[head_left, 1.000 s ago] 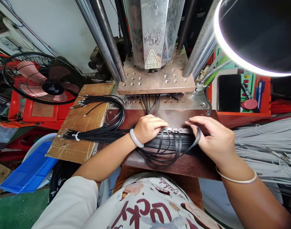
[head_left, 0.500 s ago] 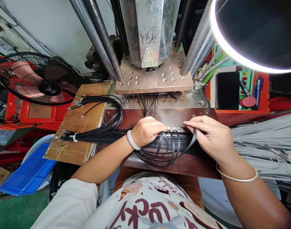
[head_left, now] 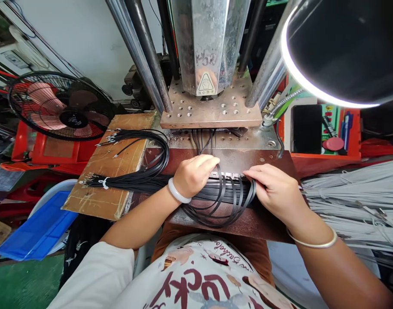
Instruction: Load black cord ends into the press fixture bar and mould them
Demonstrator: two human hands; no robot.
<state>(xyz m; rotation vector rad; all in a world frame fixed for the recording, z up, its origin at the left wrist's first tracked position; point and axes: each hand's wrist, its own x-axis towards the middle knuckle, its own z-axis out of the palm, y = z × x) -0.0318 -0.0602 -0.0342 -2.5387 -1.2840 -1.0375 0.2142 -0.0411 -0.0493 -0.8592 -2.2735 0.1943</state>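
Observation:
My left hand (head_left: 195, 175) is closed in a pinch on the end of a flat black cable, raised a little above the bench. The cable bows down in a loop (head_left: 221, 189) toward the front. My right hand (head_left: 275, 189) pinches the right-hand side of several looped black cables (head_left: 251, 195) near their ends. Between my hands lies a narrow metal strip (head_left: 230, 175), partly covered by cables and fingers. Beneath the loops a flat bundle of black cables (head_left: 205, 193) runs sideways; a white tie (head_left: 104, 183) binds it at the left.
A press plate (head_left: 212, 122) stands behind my hands, with black cables under it. More cables (head_left: 166, 150) curl over a brown board (head_left: 96, 199) at left. A fan (head_left: 62, 107), blue tray (head_left: 35, 227), ring lamp (head_left: 288, 64) and grey cables (head_left: 354, 201) surround the bench (head_left: 273, 219).
My left hand has risen slightly, lifting a cable end off the strip. My right hand has shifted a little left with its cables. The view has moved slightly.

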